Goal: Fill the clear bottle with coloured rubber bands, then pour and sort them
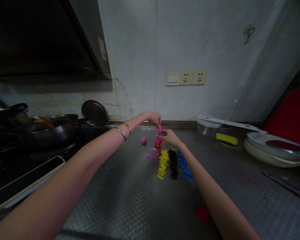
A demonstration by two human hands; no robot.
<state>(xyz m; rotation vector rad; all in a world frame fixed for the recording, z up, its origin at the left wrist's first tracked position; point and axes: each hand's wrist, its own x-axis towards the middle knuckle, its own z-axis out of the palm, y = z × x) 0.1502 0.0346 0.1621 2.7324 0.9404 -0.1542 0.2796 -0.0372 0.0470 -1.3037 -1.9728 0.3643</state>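
Note:
A small clear jar (158,141) with pink and red pieces in its bottom stands on the metal counter. My right hand (170,137) grips it from the right with thumb and fingers. Over its mouth my left hand (155,118), closed in a downward pinch, holds pink rubber bands (159,128). A purple-pink round piece (143,140), perhaps the jar's lid, lies to the left. Loose pink bands (153,150) are scattered in front of the jar. Nearer me run rows of yellow bands (163,164), black bands (173,164) and blue bands (185,165).
A stove with a pan (52,128) is at the left, and a round dark lid (94,112) leans on the wall. To the right are a plastic ladle (207,124), a yellow sponge (226,139), stacked bowls (272,151) and a knife (287,183). A red object (202,213) lies near my right forearm.

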